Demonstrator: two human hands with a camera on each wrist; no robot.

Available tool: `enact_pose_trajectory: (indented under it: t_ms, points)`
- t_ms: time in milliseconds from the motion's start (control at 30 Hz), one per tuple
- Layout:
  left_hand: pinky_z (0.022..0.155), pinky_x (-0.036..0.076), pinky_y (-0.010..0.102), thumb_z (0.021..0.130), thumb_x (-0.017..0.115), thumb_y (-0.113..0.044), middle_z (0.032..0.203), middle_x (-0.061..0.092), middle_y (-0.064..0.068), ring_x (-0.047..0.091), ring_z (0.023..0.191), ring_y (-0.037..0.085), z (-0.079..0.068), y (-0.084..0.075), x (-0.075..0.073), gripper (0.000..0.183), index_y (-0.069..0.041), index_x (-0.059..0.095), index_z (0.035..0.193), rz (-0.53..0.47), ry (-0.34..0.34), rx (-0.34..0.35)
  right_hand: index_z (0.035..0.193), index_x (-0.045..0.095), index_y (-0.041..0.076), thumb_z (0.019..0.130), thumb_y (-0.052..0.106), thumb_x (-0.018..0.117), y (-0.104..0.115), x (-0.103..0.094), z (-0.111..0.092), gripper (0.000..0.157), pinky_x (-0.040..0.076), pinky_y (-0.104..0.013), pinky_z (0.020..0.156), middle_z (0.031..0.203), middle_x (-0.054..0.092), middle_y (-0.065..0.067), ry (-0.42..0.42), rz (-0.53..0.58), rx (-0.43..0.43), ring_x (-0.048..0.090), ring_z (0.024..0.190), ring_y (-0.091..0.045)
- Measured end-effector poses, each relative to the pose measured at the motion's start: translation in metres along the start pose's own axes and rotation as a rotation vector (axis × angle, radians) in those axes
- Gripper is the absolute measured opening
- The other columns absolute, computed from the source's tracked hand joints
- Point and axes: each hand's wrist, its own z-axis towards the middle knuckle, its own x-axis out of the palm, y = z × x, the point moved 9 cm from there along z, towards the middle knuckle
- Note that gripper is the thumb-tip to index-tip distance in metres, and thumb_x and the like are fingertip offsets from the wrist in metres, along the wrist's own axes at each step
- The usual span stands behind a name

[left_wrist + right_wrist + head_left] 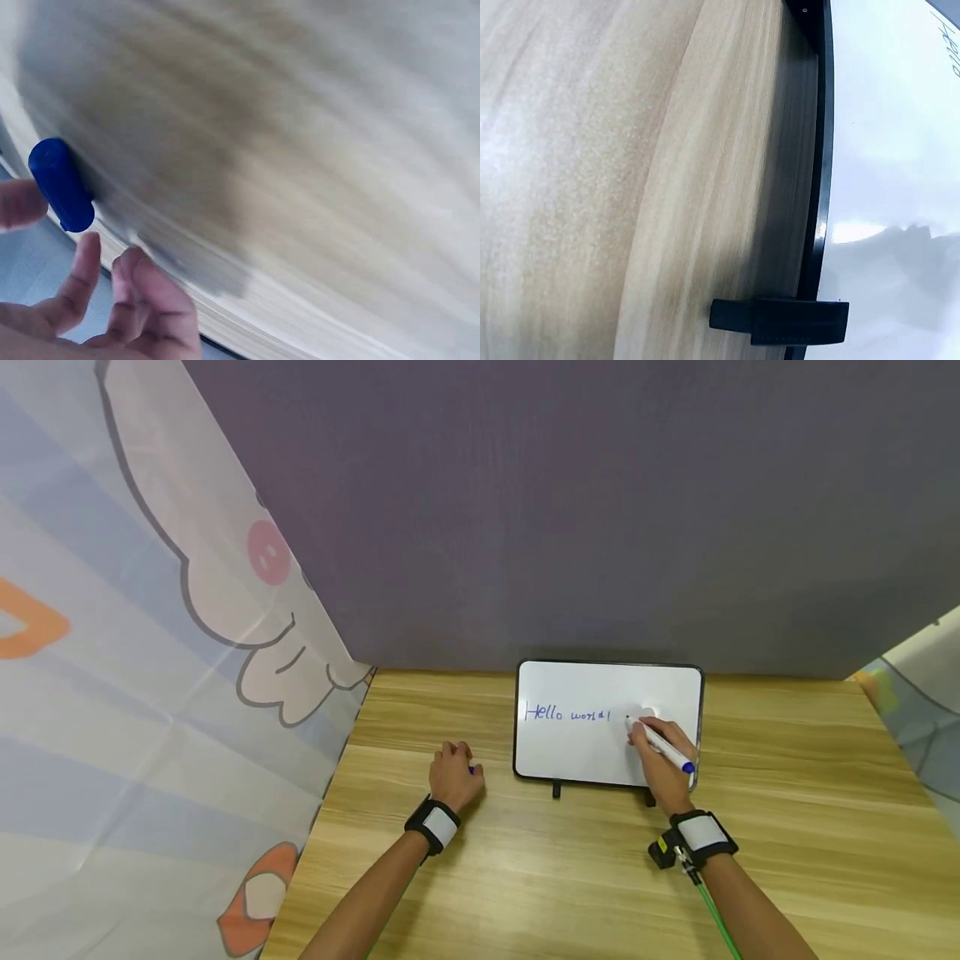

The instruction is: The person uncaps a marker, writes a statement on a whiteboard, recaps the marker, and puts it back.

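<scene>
My right hand (663, 764) grips a white-bodied whiteboard marker (660, 743) with a blue end. Its tip is right at the face of a small black-framed whiteboard (585, 756), just right of the blue handwriting (566, 714) "Hello world!". In the right wrist view the board (889, 172) shows with its black frame, but the hand and marker are out of sight. Left of the board, my left hand (453, 777) is low over the table, its thumb and index finger pinching a blue marker cap (61, 184).
Black feet (557, 789) jut from the board's lower edge onto the wood-grain table (487, 877). A grey wall (525, 527) rises behind the table's back edge. A cartoon-printed sheet (150, 710) hangs along the left, with more printed cloth (930, 693) at the right.
</scene>
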Motion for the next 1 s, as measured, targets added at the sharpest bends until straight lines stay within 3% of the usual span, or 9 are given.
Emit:
enact_pose_trajectory:
  t_ms: [33,100,267,367,600,767,933,1000]
  points:
    - [0.067,0.045,0.041,0.078,0.065,-0.023,0.099,0.055,0.015,0.055,0.084,0.033,-0.002,0.001,0.0,0.019,-0.008,0.06,0.089,0.015,0.01,-0.005,0.104,0.069,0.011,0.083,0.016,0.068,-0.01,0.0,0.001,0.021,0.049,-0.014,0.058,0.091,0.064,-0.004,0.002,0.01,-0.015,0.067,0.071,-0.008]
    - [0.066,0.045,0.042,0.079,0.065,-0.024,0.1,0.055,0.016,0.055,0.082,0.034,-0.005,0.002,0.0,0.023,-0.008,0.059,0.094,0.032,0.034,-0.024,0.103,0.069,0.012,0.083,0.019,0.069,-0.008,-0.002,0.0,0.021,0.048,-0.014,0.057,0.09,0.063,-0.004,-0.013,0.001,-0.017,0.066,0.07,-0.007]
    - [0.065,0.045,0.042,0.08,0.066,-0.027,0.102,0.056,0.017,0.055,0.078,0.036,-0.009,0.006,0.003,0.026,-0.01,0.057,0.098,0.058,0.059,-0.047,0.095,0.069,-0.001,0.082,0.013,0.068,0.048,-0.002,-0.004,0.019,0.046,-0.01,0.055,0.082,0.061,-0.005,-0.042,0.017,0.024,0.063,0.064,-0.002]
    - [0.064,0.045,0.041,0.081,0.065,-0.026,0.099,0.058,0.016,0.056,0.077,0.035,-0.011,0.007,0.005,0.025,-0.01,0.057,0.099,0.046,0.066,-0.048,0.095,0.068,-0.003,0.082,0.012,0.067,0.058,0.0,-0.006,0.02,0.047,-0.01,0.056,0.081,0.061,-0.002,-0.023,-0.017,0.011,0.063,0.064,0.001]
    - [0.058,0.049,0.038,0.081,0.063,-0.017,0.088,0.061,0.011,0.061,0.075,0.03,-0.016,0.008,0.007,0.016,-0.008,0.058,0.094,-0.031,0.061,-0.03,0.096,0.068,-0.003,0.08,0.009,0.069,0.046,0.001,-0.009,0.02,0.048,-0.011,0.056,0.083,0.062,-0.005,-0.012,0.108,-0.005,0.064,0.065,-0.003]
    - [0.06,0.049,0.039,0.083,0.063,-0.012,0.088,0.06,0.01,0.06,0.076,0.028,-0.019,0.0,-0.001,0.013,-0.006,0.059,0.094,-0.073,-0.002,0.022,0.095,0.068,-0.002,0.081,0.01,0.068,0.042,0.002,-0.012,0.018,0.047,-0.011,0.056,0.082,0.063,-0.005,-0.014,0.1,-0.023,0.064,0.065,-0.004]
    - [0.063,0.051,0.039,0.084,0.064,-0.009,0.092,0.059,0.009,0.062,0.08,0.027,-0.019,-0.016,-0.019,0.016,-0.007,0.057,0.099,-0.065,-0.136,0.102,0.094,0.068,-0.002,0.083,0.014,0.067,0.051,0.003,-0.014,0.02,0.048,-0.011,0.056,0.081,0.062,-0.004,-0.002,0.008,-0.008,0.063,0.065,-0.001]
    - [0.066,0.052,0.039,0.083,0.065,-0.008,0.093,0.059,0.009,0.063,0.083,0.026,-0.019,-0.023,-0.026,0.019,-0.007,0.057,0.1,-0.084,-0.191,0.135,0.095,0.067,-0.003,0.082,0.012,0.067,0.048,0.005,-0.015,0.02,0.049,-0.011,0.057,0.082,0.062,-0.005,0.015,0.056,-0.02,0.064,0.066,-0.002]
